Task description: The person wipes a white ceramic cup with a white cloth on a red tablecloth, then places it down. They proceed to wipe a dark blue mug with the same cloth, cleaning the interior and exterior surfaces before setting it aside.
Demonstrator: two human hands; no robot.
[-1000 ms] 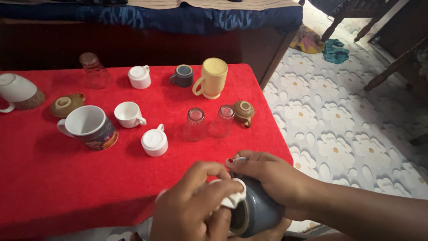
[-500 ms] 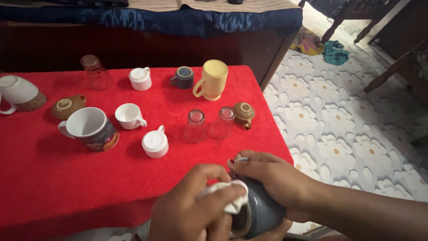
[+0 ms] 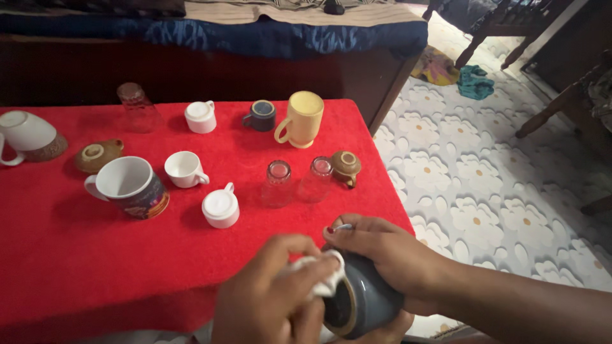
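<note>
My right hand [image 3: 389, 255] grips a blue-grey ceramic mug [image 3: 363, 302] at the near edge of the red table [image 3: 57, 255], its mouth tipped toward me and to the left. Against the mug's rim, my left hand [image 3: 274, 299] presses a small white cloth [image 3: 322, 274], the fingers bunched around it. Both hands are low in the view, in front of the table's near right corner.
On the red cloth stand a yellow mug [image 3: 303, 119], a small dark cup [image 3: 261, 116], three white cups [image 3: 201, 117] [image 3: 185, 169] [image 3: 220, 207], a patterned mug [image 3: 131, 186], upturned glasses [image 3: 278, 183], brown cups [image 3: 346, 167]. A flowered floor [image 3: 484, 191] lies right.
My left hand with the cloth has shifted slightly along the mug's rim. The right hand and the mug have stayed in place.
</note>
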